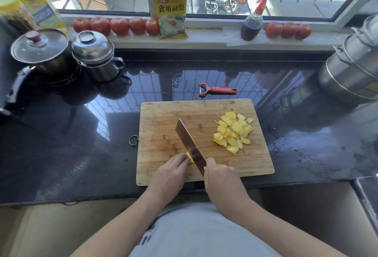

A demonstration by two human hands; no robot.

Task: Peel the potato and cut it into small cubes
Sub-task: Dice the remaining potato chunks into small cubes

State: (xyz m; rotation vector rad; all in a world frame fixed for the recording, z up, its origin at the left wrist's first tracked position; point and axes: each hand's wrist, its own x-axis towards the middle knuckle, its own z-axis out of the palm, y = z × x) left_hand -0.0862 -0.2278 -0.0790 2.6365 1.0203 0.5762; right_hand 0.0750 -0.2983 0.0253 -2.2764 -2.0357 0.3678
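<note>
yellow potato pieces [233, 131], red peeler [217, 90]

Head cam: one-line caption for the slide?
Right hand drives a cleaver through the last potato piece steadied by left hand; cut pieces piled on cutting board.

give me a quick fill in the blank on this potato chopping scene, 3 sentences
1. The right hand grips the ____, whose blade rests against the last potato piece.
2. The red peeler lies on the counter, ____ the cutting board.
3. The pile of cut potato sits on the board's ____ side.

Missing words: knife; behind; right
</note>
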